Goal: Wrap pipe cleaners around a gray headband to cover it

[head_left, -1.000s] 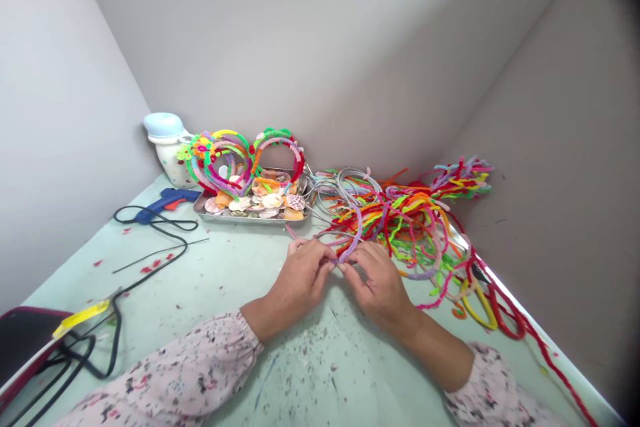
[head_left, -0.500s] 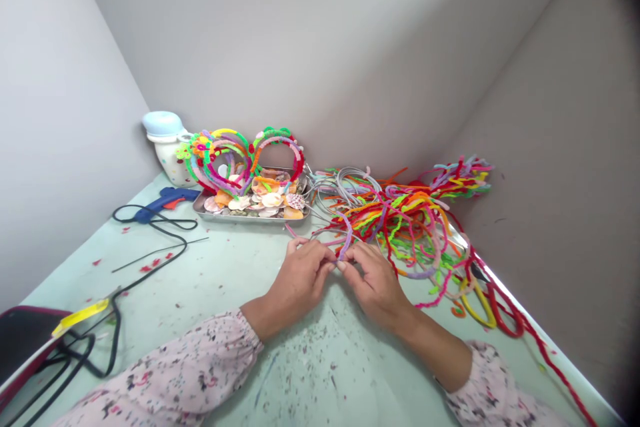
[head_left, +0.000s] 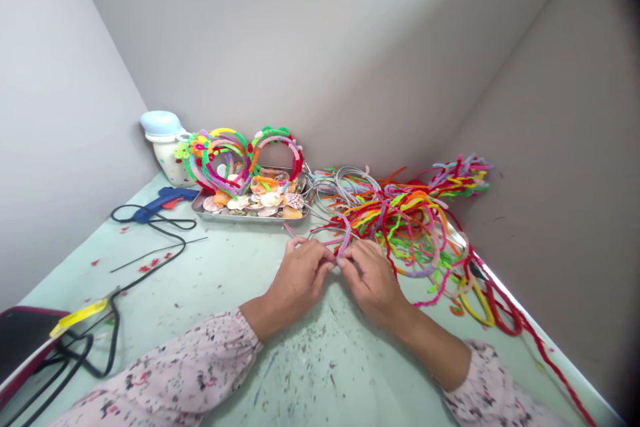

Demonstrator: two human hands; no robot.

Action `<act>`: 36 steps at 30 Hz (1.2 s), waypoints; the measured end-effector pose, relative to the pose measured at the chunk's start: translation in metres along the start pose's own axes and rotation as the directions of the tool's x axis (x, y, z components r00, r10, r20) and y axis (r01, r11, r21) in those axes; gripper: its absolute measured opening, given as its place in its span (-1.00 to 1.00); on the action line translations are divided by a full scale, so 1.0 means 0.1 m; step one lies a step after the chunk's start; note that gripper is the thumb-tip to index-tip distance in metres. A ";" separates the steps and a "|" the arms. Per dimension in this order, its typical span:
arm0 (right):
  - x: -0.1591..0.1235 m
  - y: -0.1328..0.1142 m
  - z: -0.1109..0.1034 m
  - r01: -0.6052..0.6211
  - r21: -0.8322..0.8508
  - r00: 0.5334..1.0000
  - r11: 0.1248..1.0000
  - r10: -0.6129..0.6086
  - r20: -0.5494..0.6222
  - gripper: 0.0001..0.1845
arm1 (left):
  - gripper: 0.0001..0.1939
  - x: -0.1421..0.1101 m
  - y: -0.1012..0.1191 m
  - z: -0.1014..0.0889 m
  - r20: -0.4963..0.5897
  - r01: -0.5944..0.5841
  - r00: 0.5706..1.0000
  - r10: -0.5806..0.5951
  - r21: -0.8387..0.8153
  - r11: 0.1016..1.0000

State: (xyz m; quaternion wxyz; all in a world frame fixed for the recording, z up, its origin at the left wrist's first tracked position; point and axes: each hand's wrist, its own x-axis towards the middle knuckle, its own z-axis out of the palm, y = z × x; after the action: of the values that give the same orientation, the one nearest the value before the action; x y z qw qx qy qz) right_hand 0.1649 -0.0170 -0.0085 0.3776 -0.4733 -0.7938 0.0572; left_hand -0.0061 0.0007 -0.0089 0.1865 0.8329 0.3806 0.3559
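Both of my hands meet above the middle of the table, fingertips almost touching. My left hand (head_left: 299,277) pinches a purple pipe cleaner (head_left: 346,230) from the left side. From the right, my right hand (head_left: 374,280) grips the same piece between thumb and fingers. One end of it curves upward past my fingertips, while the part between the fingers is mostly hidden. Just behind my hands, a thin grey wire loop and a pink pipe cleaner (head_left: 289,229) lie partly covered. A heap of coloured pipe cleaners (head_left: 410,213) spreads behind and beside my right hand.
A metal tray (head_left: 250,218) of seashells holds several wrapped headbands (head_left: 277,137). Left of it are a lidded white cup (head_left: 170,157) and a blue glue gun (head_left: 160,203) with a black cord. Scissors with yellow and red handles (head_left: 503,313) lie at right. A dark device sits front left.
My hands keep their pinch on the purple pipe cleaner, with barely any finger movement. The whole view has shifted very slightly.
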 end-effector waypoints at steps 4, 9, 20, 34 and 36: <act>0.00 0.00 0.00 -0.023 -0.008 0.999 1.000 0.023 0.028 -0.81 | -0.93 0.00 0.00 0.01 0.017 -0.016 1.000 0.016 0.017 1.000; 0.00 -0.01 -0.01 -0.045 0.005 0.998 0.999 0.045 0.041 -0.78 | -0.93 0.00 0.00 0.01 0.027 -0.032 0.999 0.031 0.036 0.999; 0.00 -0.01 -0.01 -0.117 0.093 0.992 0.989 0.113 0.053 -0.79 | -0.92 0.00 -0.01 0.00 0.007 -0.051 0.999 0.050 0.037 0.998; -0.01 0.03 0.00 -0.057 0.088 0.997 0.994 0.062 -0.050 -0.91 | -0.94 -0.01 0.01 -0.01 -0.050 0.032 0.998 -0.033 -0.036 0.999; -0.01 0.01 -0.01 -0.054 0.077 0.997 0.996 0.058 -0.043 -0.89 | -0.93 -0.01 0.01 0.00 -0.042 0.016 0.999 -0.018 -0.035 0.999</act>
State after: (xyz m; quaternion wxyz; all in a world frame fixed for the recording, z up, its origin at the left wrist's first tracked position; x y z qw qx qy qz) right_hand 0.1662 -0.0173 -0.0086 0.4115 -0.4819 -0.7686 0.0872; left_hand -0.0061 -0.0002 -0.0088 0.1958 0.8185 0.3853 0.3784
